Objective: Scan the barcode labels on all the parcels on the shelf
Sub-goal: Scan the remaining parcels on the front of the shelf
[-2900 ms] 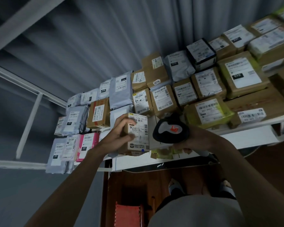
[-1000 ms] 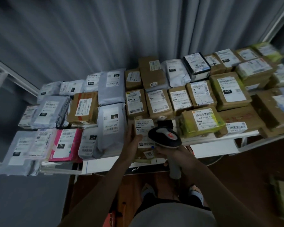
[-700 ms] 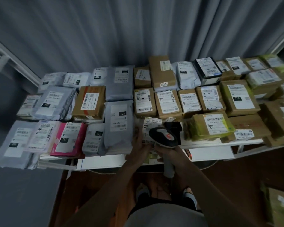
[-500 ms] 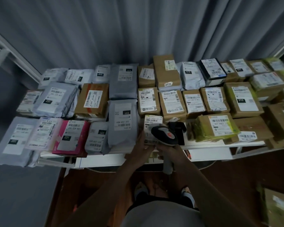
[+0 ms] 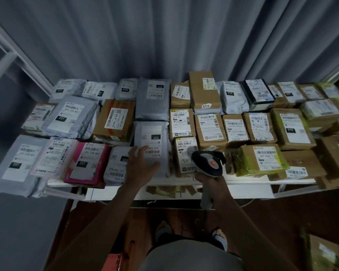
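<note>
- Across the white shelf [image 5: 249, 181], from its left edge to its right, parcels lie packed in about three rows, labels up; those at the left edge jut out past it.
- Grey poly mailers [image 5: 70, 119] fill the left half, with a pink mailer [image 5: 87, 163] at the front edge; brown cardboard boxes [image 5: 209, 130] and a yellow-taped box [image 5: 262, 160] fill the right half.
- Near the middle of the front edge lies a long grey mailer [image 5: 152, 145], its label reading upside down to the wearer; just beside it on the right stands a small brown box [image 5: 185, 155].
- Left hand [image 5: 143, 166] rests open, fingers spread, on the long grey mailer and the one to its left, clasping nothing.
- Right hand [image 5: 211, 182] is wrapped round the handle of a barcode scanner [image 5: 206, 165], whose head hangs over the small brown box.
- Risks, as I judge them: with so many alike, a parcel could be skipped or read twice; tightly neighbouring labels could make the scanner catch the wrong code; dim light and wrinkled mailer film could spoil a read; a push on the mailers could nudge the overhanging ones off the front edge.
</note>
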